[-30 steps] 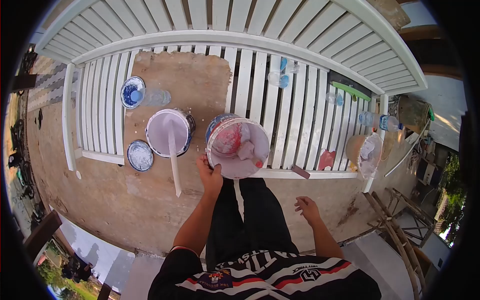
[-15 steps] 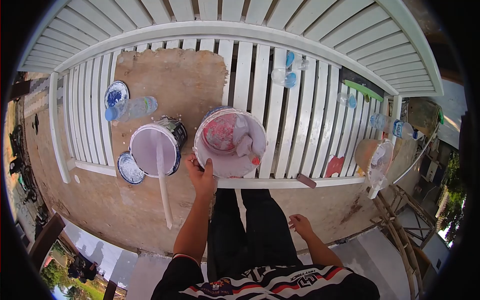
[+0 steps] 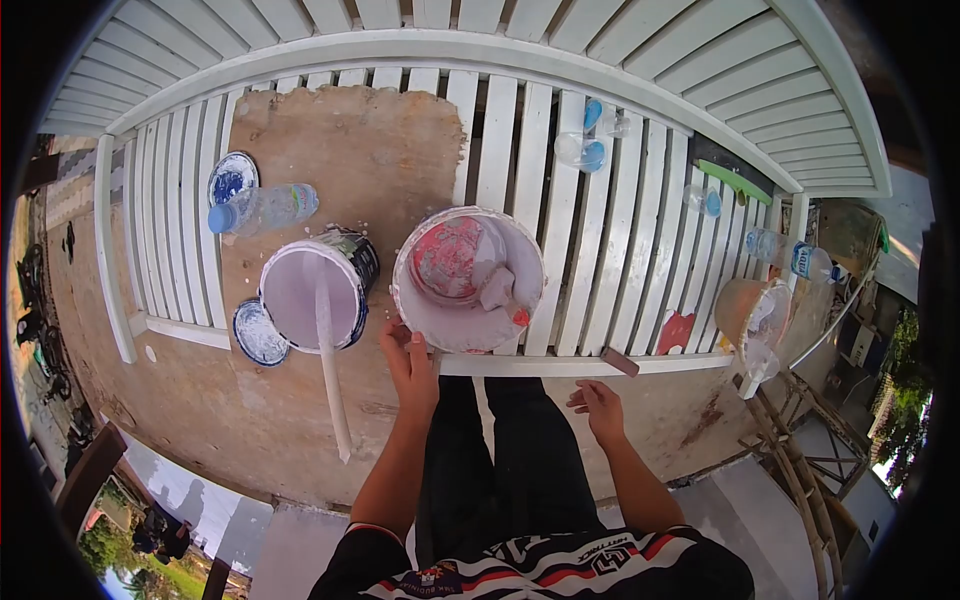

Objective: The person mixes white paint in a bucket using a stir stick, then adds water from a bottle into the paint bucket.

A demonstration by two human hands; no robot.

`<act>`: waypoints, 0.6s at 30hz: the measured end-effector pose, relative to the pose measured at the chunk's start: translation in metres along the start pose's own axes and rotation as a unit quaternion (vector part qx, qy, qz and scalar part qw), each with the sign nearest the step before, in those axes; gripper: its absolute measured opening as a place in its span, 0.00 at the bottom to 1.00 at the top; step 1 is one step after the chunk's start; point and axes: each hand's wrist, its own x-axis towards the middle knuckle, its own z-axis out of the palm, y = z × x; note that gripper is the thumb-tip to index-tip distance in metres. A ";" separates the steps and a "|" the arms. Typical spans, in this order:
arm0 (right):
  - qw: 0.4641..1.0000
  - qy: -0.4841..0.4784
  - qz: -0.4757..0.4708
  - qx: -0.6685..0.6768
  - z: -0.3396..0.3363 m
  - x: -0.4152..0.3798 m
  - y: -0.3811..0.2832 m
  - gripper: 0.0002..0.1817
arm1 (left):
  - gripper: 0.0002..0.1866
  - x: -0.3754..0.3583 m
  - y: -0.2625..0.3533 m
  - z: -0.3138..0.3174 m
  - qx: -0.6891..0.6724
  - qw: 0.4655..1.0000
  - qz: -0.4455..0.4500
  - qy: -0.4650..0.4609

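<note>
A white paint-smeared bucket [image 3: 530, 300] stands at the bench's front edge. In it are a smaller red, paint-smeared container [image 3: 445, 258] and a crumpled whitish lump [image 3: 496, 288]. My left hand [image 3: 408, 368] is at the bucket's lower left rim, fingers and thumb apart; it looks to be touching the side, not wrapped round it. To its left, a paint can [image 3: 345, 262] lies tilted toward me, with a long whitish stick [image 3: 332, 385] reaching out over its rim. My right hand [image 3: 600, 408] hangs before the bench, fingers loosely spread, holding nothing.
A capped plastic bottle [image 3: 265, 208] lies beside two paint-stained lids [image 3: 233, 182] on a plywood sheet [image 3: 340, 140]. More bottles [image 3: 582, 150] lie on the white slatted bench [image 3: 565, 240]. A brown block [image 3: 620, 361] sits at its front edge, a cut-open container [image 3: 752, 318] at right.
My left thumb has come off the bucket's rim, and the hand sits slightly lower against it. My right hand has risen a little toward the bench. The view has shifted slightly.
</note>
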 end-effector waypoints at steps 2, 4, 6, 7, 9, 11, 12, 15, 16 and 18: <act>0.988 -0.044 0.021 0.148 0.012 0.012 -0.007 0.22 | 0.23 -0.016 -0.015 -0.014 0.081 0.996 0.036 -0.015; 0.922 -0.113 0.081 0.362 0.024 0.025 -0.004 0.28 | 0.24 -0.037 -0.030 -0.031 0.207 0.975 0.077 -0.032; 0.856 -0.201 0.061 0.472 0.033 0.028 -0.006 0.39 | 0.24 -0.066 -0.039 -0.052 0.247 0.967 0.035 -0.058; 0.826 -0.220 0.064 0.515 0.039 0.029 -0.003 0.41 | 0.24 -0.080 -0.045 -0.064 0.265 0.961 0.014 -0.070; 0.771 -0.245 0.068 0.584 0.047 0.029 -0.007 0.42 | 0.24 -0.112 -0.059 -0.097 0.312 0.945 -0.034 -0.097; 0.745 -0.269 0.053 0.608 0.050 0.030 -0.002 0.42 | 0.24 -0.141 -0.075 -0.135 0.360 0.925 -0.066 -0.107; 0.730 -0.284 0.046 0.620 0.051 0.031 0.001 0.42 | 0.24 -0.154 -0.085 -0.154 0.385 0.914 -0.075 -0.106; 0.780 -0.262 0.058 0.566 0.043 0.037 0.029 0.44 | 0.23 -0.195 -0.102 -0.207 0.422 0.887 -0.168 -0.079; 0.831 -0.191 0.092 0.514 0.039 0.039 0.042 0.42 | 0.23 -0.207 -0.106 -0.222 0.427 0.878 -0.206 -0.064; 0.836 0.057 0.196 0.509 0.036 0.059 0.103 0.41 | 0.23 -0.235 -0.114 -0.252 0.437 0.857 -0.269 -0.055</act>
